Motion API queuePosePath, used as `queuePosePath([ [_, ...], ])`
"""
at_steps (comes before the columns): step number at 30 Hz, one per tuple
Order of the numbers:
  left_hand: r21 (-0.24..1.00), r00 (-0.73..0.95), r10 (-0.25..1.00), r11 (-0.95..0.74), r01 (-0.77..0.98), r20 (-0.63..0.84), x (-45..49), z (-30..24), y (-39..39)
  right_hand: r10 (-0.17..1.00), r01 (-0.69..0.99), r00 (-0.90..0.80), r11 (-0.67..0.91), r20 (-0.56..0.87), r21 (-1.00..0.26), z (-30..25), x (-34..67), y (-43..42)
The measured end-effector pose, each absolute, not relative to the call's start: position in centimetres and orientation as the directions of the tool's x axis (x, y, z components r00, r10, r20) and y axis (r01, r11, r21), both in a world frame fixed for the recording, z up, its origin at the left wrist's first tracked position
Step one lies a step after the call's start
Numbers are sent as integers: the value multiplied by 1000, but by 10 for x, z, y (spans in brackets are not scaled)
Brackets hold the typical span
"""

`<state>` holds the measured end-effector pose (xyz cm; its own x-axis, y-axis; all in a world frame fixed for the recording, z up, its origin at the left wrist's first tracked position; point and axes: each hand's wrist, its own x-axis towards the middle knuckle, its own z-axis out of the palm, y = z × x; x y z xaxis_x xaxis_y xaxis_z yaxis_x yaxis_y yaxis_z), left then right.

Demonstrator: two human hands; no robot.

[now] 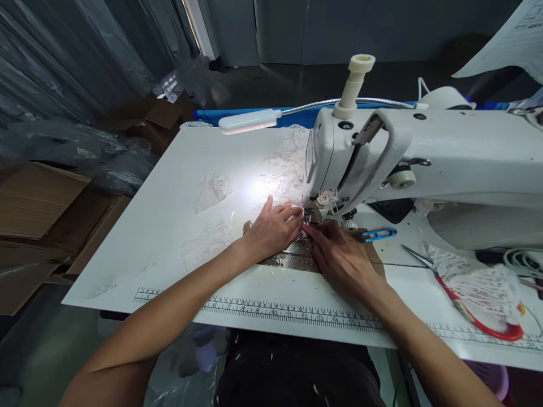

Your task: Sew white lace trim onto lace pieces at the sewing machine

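Note:
A white sewing machine (331, 152) stands over the worktable, its needle area lit by a lamp. My left hand (275, 229) lies palm down just left of the presser foot, fingers stretched toward it and thumb apart. Close on the other side, my right hand (341, 251) has its index finger and thumb together at the edge of a small lace piece (302, 233), which is mostly hidden by my fingers. Under both hands is a shiny metal bed plate (292, 260) with brownish edges. More white lace (280, 183) lies behind my left hand.
Loose lace pieces (212, 189) lie on the white table (169, 226) at the left. Blue thread snips (379, 234) and red-handled scissors (479, 319) lie to the right, beside gathered lace (475, 280). A printed ruler (275, 310) runs along the front edge. Cardboard boxes (38, 198) stand at left.

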<state>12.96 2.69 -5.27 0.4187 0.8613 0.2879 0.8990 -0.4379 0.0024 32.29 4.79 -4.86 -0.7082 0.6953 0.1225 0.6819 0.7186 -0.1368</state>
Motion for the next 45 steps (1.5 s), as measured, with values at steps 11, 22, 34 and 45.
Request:
queuePosePath([
  [11, -18, 312, 858, -334, 942, 409, 139, -57, 26, 770, 580, -598, 607, 222, -543, -60, 344, 60],
  [22, 248, 456, 760, -605, 757, 462, 125, -52, 29, 836, 593, -518, 502, 180, -630, -43, 351, 67],
  [34, 319, 424, 799, -571, 756, 426, 121, -43, 28, 749, 611, -618, 650, 240, -452, -30, 358, 79],
  [45, 242, 634, 724, -689, 683, 271, 106, -49, 22, 669, 663, -700, 738, 249, -121, -56, 426, 91],
])
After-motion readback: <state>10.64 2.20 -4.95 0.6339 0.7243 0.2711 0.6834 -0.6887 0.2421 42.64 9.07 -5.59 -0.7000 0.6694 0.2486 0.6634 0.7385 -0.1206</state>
